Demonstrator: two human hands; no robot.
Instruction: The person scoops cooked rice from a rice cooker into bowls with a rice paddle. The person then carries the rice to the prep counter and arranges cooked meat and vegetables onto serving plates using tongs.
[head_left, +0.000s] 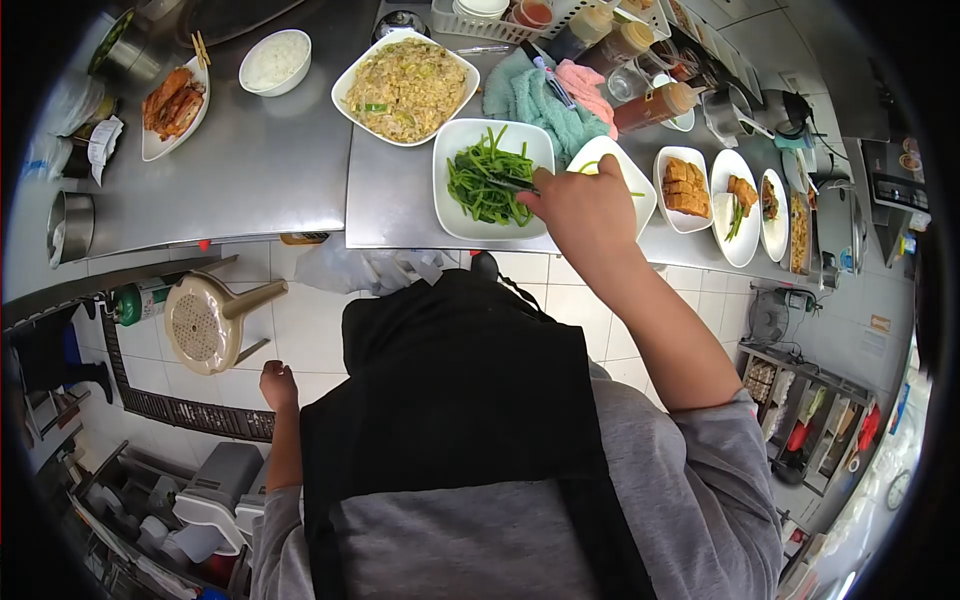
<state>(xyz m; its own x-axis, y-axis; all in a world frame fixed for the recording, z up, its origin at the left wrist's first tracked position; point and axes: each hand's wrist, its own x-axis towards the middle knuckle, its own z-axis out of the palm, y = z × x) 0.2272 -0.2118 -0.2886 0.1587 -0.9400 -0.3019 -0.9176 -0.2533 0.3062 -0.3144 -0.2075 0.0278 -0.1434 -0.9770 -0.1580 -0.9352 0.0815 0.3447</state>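
My right hand [585, 205] is closed on a thin metallic utensil [515, 184], its exact kind hard to make out. The utensil's end reaches into cooked green vegetable stems [485, 170] heaped in a square white bowl [542, 150]. Beneath my hand sits another white dish [645, 205] with a few green strands, partly hidden. My left hand [279, 385] hangs low at my side, away from the counter, with curled fingers and nothing visible in them.
A steel counter [250, 180] carries a bowl of fried rice [410, 90], white rice [275, 62], fried meat [172, 103] and several plated dishes at right. Towels [530, 100] and sauce bottles [655, 106] stand behind. A beige stool [205, 322] is on the floor at left.
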